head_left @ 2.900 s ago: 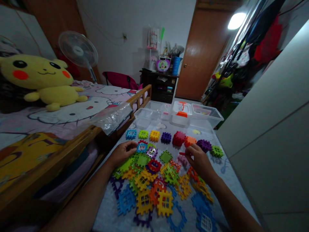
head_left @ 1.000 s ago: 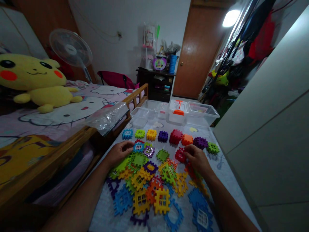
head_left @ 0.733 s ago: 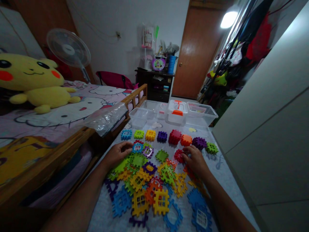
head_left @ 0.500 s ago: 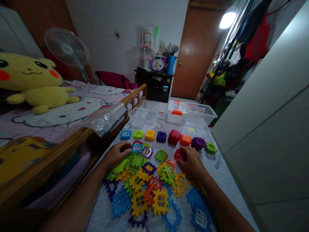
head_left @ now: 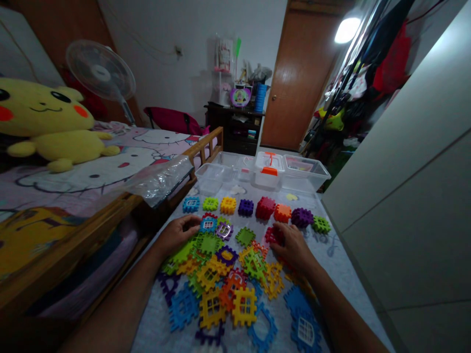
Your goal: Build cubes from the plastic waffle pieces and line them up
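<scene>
Fingers of the right hand (head_left: 292,243) are drawn narrow around a red piece (head_left: 270,235) on the cloth (head_left: 343,264). Left hand (head_left: 177,233): fingers half-curled beside a blue window piece (head_left: 208,225); grip cannot be determined. Apparent step: handling the red piece. Next move calls for a steady pinch and care at the toothed edges. Limits: red stack (head_left: 265,208) just beyond, loose pile (head_left: 227,298) nearer the body. Open room: cloth right of the wrist.
</scene>
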Demonstrator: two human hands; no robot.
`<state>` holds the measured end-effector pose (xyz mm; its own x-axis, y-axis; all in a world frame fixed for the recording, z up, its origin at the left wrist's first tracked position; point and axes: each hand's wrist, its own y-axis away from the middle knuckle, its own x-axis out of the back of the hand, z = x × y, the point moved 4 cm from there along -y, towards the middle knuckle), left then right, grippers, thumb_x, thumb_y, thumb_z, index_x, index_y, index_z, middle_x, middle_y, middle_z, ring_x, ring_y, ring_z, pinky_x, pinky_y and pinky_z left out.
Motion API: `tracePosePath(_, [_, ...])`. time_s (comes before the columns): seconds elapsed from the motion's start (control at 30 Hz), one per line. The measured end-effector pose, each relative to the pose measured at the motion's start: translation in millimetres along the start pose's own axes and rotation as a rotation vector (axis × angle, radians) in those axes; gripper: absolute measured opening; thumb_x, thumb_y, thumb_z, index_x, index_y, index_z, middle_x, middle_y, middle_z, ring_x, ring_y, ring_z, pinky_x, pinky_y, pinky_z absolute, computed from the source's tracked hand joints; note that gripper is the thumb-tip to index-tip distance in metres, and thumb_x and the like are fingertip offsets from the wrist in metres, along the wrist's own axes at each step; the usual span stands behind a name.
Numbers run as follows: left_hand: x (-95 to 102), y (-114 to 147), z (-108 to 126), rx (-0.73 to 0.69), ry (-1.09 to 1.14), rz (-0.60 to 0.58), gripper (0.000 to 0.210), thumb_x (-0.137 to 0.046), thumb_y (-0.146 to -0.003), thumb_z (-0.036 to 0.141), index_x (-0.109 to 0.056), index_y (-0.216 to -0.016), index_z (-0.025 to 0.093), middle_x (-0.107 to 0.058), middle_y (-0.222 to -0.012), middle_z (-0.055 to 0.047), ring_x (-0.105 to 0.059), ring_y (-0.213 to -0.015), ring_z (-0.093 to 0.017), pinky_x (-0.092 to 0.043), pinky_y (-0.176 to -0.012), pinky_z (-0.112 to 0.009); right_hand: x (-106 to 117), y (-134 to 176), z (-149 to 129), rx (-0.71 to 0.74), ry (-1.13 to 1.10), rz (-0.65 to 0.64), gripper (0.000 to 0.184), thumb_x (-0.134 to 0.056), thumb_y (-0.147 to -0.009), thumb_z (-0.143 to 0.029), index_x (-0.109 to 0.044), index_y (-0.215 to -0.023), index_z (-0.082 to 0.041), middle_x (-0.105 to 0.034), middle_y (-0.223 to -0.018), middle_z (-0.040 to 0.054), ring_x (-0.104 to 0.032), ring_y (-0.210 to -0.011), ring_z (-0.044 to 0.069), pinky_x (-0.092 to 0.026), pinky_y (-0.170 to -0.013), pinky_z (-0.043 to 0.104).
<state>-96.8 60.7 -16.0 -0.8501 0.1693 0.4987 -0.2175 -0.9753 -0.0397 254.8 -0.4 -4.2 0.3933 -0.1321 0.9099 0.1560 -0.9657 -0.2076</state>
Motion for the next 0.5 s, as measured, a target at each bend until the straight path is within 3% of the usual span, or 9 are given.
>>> tracePosePath(0.27, [-0.7,0,0,0.017,0.038,0.011,0.046,-0.068,-0.069,0.056,-0.07,-0.094,0.018,-0.075,-0.092,-0.006,-0.069,-0.086,-0.026,-0.055,-0.08,-0.035,2,-1,2,-0.002,-0.009,0.016,0.054,-0.066,-0.071,-0.021,-0.058,-0.124,-0.013,-0.066,-0.115,0.0127,-0.055,-0.101,0.028,-0.044,-0.091,0.041])
tracePosePath(0.5, [-1.9,-2,-10,-0.002,0.065,-0.016,0.039,-0.067,-0.072,0.05,-0.07,-0.097,0.019,-0.075,-0.095,-0.006,-0.07,-0.089,-0.025,-0.055,-0.082,-0.035,46,-18,-5,0.087,-0.05,0.172,0.042,-0.063,-0.074,-0.025,-0.06,-0.115,-0.017,-0.066,-0.109,0.0113,-0.057,-0.099,0.028,-0.045,-0.088,0.044])
